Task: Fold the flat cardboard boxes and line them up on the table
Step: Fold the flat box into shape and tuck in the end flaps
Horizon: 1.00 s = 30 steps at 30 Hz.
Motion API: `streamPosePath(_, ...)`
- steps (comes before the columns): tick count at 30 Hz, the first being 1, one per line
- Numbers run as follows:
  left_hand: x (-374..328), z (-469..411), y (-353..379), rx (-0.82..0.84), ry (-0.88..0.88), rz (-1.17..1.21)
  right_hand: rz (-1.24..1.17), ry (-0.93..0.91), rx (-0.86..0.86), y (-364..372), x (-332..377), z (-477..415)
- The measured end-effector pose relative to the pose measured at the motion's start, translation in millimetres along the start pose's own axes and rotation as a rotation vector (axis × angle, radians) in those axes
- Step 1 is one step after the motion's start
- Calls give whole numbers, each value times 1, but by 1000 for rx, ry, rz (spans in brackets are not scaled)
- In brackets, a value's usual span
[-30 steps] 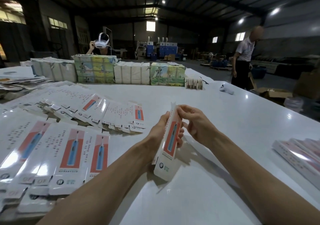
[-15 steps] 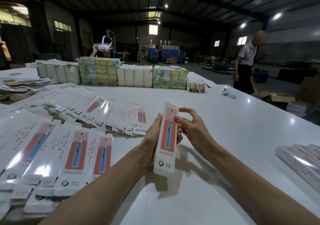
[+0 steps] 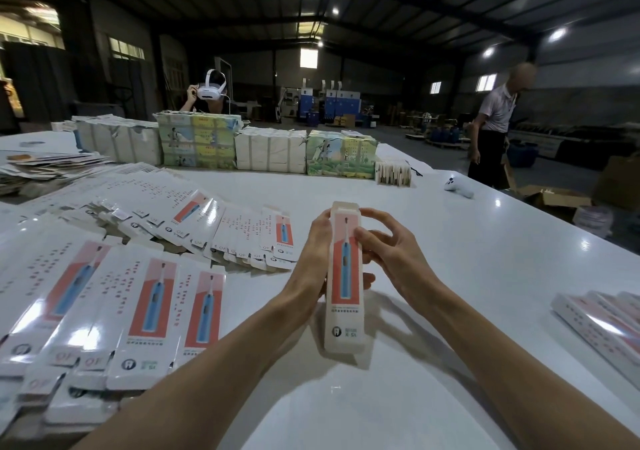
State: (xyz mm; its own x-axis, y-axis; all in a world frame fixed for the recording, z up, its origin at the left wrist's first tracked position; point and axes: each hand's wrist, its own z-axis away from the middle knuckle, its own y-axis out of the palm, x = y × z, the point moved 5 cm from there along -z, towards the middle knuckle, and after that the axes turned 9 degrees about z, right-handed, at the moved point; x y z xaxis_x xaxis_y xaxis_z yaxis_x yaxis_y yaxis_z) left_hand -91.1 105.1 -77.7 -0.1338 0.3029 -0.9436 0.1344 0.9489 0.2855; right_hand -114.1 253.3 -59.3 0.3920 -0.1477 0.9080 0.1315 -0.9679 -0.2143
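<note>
A long narrow toothbrush box (image 3: 344,297), white with a red panel and a blue brush picture, stands upright above the white table (image 3: 450,276). My left hand (image 3: 311,262) grips its left side from behind. My right hand (image 3: 391,252) holds the upper right edge, fingers curled over the top flap. Flat unfolded boxes (image 3: 152,311) lie fanned out in overlapping rows on the left. Folded boxes (image 3: 602,325) lie side by side at the right edge.
Wrapped bundles of stock (image 3: 270,153) line the far side of the table, with a white controller (image 3: 459,188) to their right. A person with a headset (image 3: 209,91) sits behind them. Another person (image 3: 493,127) stands at the far right near open cartons (image 3: 554,198).
The box has turned from edge-on to face me and stands more upright. My right hand has moved up onto its top end.
</note>
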Motion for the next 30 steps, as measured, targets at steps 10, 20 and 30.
streamPosePath(10,12,-4,4,77,-65,-90,-72,33,52,-3,-4,1)
streamPosePath(20,13,-6,2,110,-34,-203,-77,27,70,-2,-7,0)
streamPosePath(30,17,-1,7,178,-58,-389,-101,140,-124,-16,-19,-4)
